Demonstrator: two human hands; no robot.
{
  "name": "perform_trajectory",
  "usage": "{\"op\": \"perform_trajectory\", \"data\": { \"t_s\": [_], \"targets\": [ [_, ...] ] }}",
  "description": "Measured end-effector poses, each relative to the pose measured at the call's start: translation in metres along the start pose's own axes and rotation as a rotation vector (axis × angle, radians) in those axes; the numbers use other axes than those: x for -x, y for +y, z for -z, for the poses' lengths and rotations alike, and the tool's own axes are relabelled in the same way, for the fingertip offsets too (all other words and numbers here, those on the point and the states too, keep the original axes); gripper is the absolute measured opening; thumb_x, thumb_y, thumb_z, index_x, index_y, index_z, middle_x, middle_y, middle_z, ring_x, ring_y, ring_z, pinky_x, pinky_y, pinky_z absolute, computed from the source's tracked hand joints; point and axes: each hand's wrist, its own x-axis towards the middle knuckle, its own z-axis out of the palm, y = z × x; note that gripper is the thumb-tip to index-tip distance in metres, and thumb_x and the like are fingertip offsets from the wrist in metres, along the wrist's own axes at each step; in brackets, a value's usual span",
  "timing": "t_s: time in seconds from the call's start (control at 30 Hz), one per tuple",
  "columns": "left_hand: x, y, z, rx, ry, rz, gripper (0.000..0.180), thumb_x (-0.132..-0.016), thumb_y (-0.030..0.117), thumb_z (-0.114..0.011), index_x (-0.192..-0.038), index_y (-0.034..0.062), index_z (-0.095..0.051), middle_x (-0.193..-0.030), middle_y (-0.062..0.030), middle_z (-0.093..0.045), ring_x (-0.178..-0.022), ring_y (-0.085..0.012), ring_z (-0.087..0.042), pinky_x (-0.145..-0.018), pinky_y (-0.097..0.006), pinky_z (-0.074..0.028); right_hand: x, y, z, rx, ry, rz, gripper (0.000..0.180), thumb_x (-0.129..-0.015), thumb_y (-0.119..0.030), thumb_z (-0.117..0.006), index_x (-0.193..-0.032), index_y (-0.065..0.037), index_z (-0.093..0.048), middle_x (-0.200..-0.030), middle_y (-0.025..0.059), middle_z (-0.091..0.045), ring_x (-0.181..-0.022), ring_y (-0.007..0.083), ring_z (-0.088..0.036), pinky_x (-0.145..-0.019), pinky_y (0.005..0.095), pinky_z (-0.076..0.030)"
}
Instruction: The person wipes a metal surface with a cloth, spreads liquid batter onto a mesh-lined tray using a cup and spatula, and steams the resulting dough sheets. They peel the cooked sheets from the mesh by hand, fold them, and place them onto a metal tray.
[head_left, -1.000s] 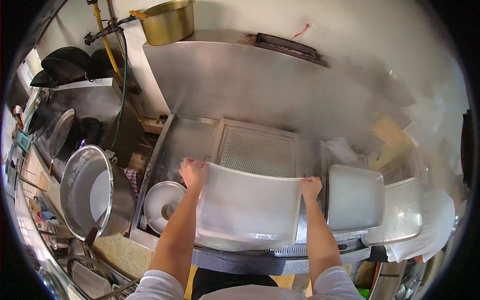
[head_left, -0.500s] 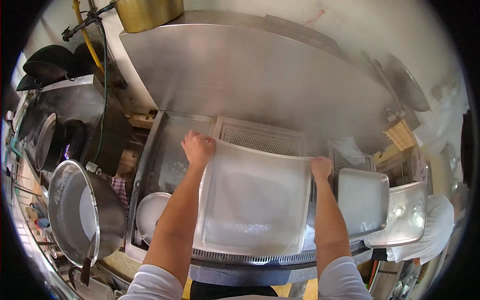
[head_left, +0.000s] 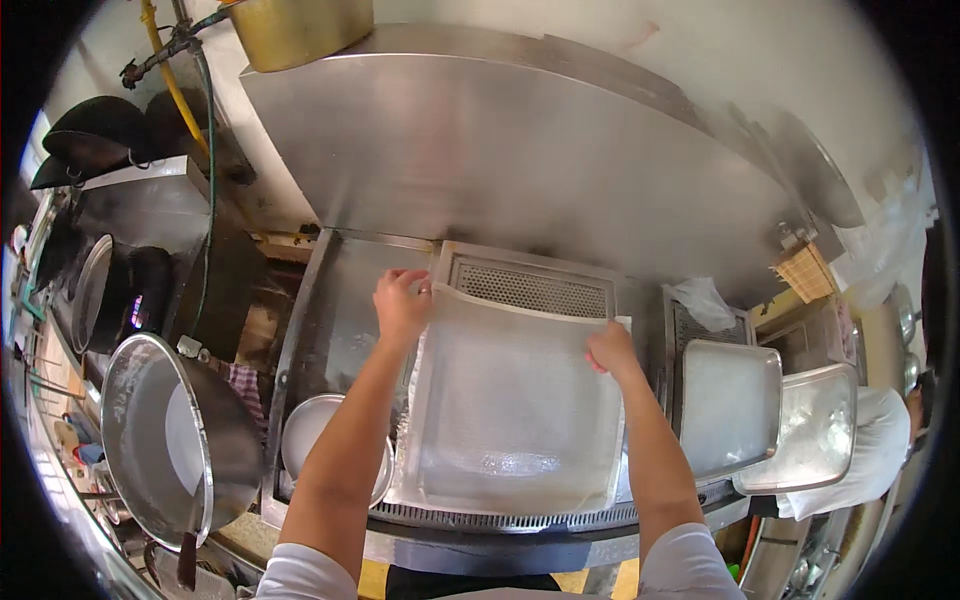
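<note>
The person's left hand is at the upper-left corner of a pale, translucent sheet, fingers bent; whether they pinch it cannot be told. The right hand curls at the upper-right corner, its grip equally unclear. The sheet lies between and below both hands, thin, roughly square, glossy near its lower edge. Beyond it shows a perforated panel, then a smooth steel backsplash. Rightward sits a round-cornered metal tray; leftward, a deep round metal pot.
</note>
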Motion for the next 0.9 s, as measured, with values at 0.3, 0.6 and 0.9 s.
{"op": "perform_trajectory", "data": {
  "t_s": [0.3,0.6,0.9],
  "targets": [
    [0.021,0.001,0.008,-0.406,-0.181,-0.414,0.038,-0.086,0.015,-0.07,-0.124,0.0215,-0.074,-0.142,-0.0151,-0.058,-0.134,-0.033,-0.052,-0.109,-0.052,-0.04,0.043,-0.099,-0.135,-0.79,-0.534,0.187,0.074,-0.097,-0.008,-0.063,-0.163,-0.003,-0.031,-0.08,0.0097,-0.067,-0.057,0.0162,-0.061,-0.049,0.0315,-0.048],
    [0.016,0.013,0.018,-0.476,-0.275,-0.465,0.047,-0.085,0.016,-0.068,-0.131,0.0275,-0.071,-0.149,-0.0176,-0.053,-0.139,-0.0362,-0.047,-0.11,-0.054,-0.038,0.029,-0.157,-0.165,-0.952,-0.665,0.132,0.035,-0.096,-0.009,-0.06,-0.131,-0.007,-0.055,-0.077,0.0061,-0.066,-0.054,0.0163,-0.061,-0.047,0.0332,-0.049],
    [0.017,0.011,0.019,-0.583,-0.298,-0.452,0.051,-0.087,0.008,-0.061,-0.133,0.0266,-0.071,-0.148,-0.0182,-0.053,-0.14,-0.0372,-0.046,-0.113,-0.055,-0.036,0.244,-0.036,-0.218,-0.072,-0.957,0.059,0.024,-0.095,-0.022,-0.071,-0.107,-0.001,-0.066,-0.071,0.0092,-0.067,-0.056,0.0204,-0.064,-0.049,0.0361,-0.051]
  ]
}}
